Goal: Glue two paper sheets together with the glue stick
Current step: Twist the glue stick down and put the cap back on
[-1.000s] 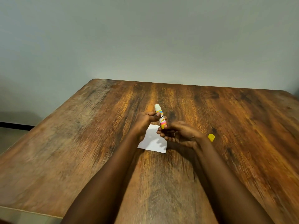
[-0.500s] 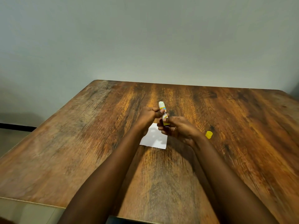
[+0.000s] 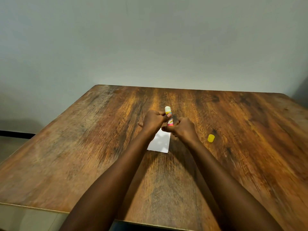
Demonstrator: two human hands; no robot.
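— Asking about the glue stick [image 3: 169, 118]: handling how?

— Judging it light and rigid: a smooth plastic barrel, probably a little slippery. Expecting softness only at the bare white glue tip [image 3: 167, 108], so keeping fingers off that end. Favouring a hold round the middle of the barrel, leaving the base free for twisting.

— Sitting where right now?

— Being held upright in the air, tip up, just above the far edge of the white paper [image 3: 160, 142], over the middle of the wooden table [image 3: 83, 147].

— Being gripped how?

— Clenching the upper barrel in the left hand [image 3: 154, 121], with the thumb pressed across the front just below the tip. Curling the right hand [image 3: 183, 130] round the bottom end, apparently pinching the base between thumb and fingers. Probably winding glue out, though only guessing there.

— And handling the paper?

— Expecting it thin, floppy and light enough to skid or crease under a dragged stick, so wanting a flat fingertip pinning it near an edge. Lying flat on the table beneath both hands. Seeing only one sheet; not managing to make out any second one.

— Spotting the yellow cap [image 3: 211, 138]?

— Yes, lying loose on the table off to the right, near the right wrist and well apart from the stick.
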